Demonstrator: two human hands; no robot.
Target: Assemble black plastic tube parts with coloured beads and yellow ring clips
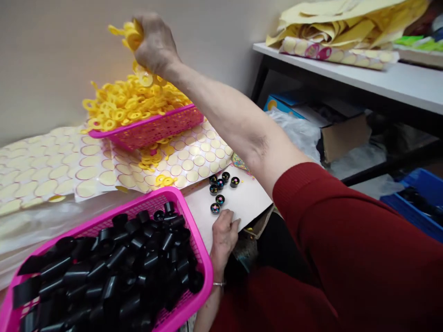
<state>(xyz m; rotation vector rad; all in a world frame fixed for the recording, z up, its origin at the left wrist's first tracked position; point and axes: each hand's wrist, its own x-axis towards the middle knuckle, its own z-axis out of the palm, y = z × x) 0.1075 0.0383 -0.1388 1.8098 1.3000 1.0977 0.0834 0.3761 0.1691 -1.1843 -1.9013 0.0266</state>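
My right hand (pixel 155 44) is raised above the pink basket (pixel 155 127) at the back, its fingers closed around a bunch of yellow plastic rings (pixel 129 34). That basket is heaped with more of these rings. Down on the white board (pixel 252 193), my left hand (pixel 224 233) rests with curled fingers; whatever may be inside them is hidden. Just beyond its knuckles stand several short black round cups (pixel 215 208) with small coloured bits inside.
A nearer pink basket (pixel 194 216) holds many black plastic tubes (pixel 117 258). Sheets of round cream stickers (pixel 95 173) cover the bench, with loose yellow rings on them. A white shelf (pixel 346 74) at right carries yellow paper (pixel 332 25); a blue crate (pixel 415 198) stands below.
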